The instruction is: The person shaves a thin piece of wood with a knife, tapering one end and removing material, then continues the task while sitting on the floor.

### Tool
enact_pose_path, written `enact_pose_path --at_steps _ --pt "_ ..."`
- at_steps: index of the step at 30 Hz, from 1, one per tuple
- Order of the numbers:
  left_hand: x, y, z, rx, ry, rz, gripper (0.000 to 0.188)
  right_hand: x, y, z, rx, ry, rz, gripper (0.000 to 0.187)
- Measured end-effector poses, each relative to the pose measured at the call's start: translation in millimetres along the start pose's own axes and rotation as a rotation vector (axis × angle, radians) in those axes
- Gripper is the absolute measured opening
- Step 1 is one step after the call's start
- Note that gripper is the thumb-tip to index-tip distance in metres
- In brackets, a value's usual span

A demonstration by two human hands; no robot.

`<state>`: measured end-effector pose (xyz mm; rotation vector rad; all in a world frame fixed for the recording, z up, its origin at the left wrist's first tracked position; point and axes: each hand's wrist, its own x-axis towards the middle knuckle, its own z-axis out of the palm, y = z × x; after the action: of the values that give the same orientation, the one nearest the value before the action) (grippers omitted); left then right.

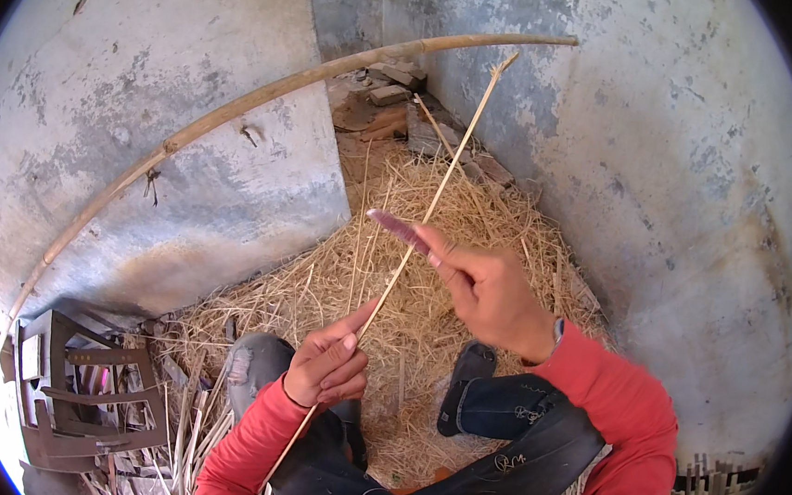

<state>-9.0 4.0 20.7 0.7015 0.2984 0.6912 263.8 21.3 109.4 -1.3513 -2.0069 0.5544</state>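
The pale strip (443, 177) slants up in front of the sitter, its lower end running down past the left sleeve toward the lap. The left hand (329, 361) has its fingers curled closed around it. The right hand (495, 293), closed on a small knife (396, 226), sets the blade across the strip above that grip. From where I stand, the blade could skid if it met a knot or the angle slipped, and the left fingers lie just below. Too deep a bite might split or snap so thin a piece; its long free end could also whip if the grip loosened. The legs (508, 480) are near too, should the knife run on. Beneath, straw (473, 216) and shavings litter the floor. Around stand stained walls (681, 177), with a bowed pole (240, 107), bricks (389, 95) in the corner and a dark frame (46, 443) at left.
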Motion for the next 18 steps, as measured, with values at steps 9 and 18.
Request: enact_pose_path --at_steps 9,18 --pt "10 -1 7 -0.135 0.024 0.016 0.048 -14 7 48 0.125 -0.001 -0.309 0.035" --pt "14 -4 9 -0.031 0.027 0.086 0.031 14 13 19 0.118 0.298 -0.206 0.037"
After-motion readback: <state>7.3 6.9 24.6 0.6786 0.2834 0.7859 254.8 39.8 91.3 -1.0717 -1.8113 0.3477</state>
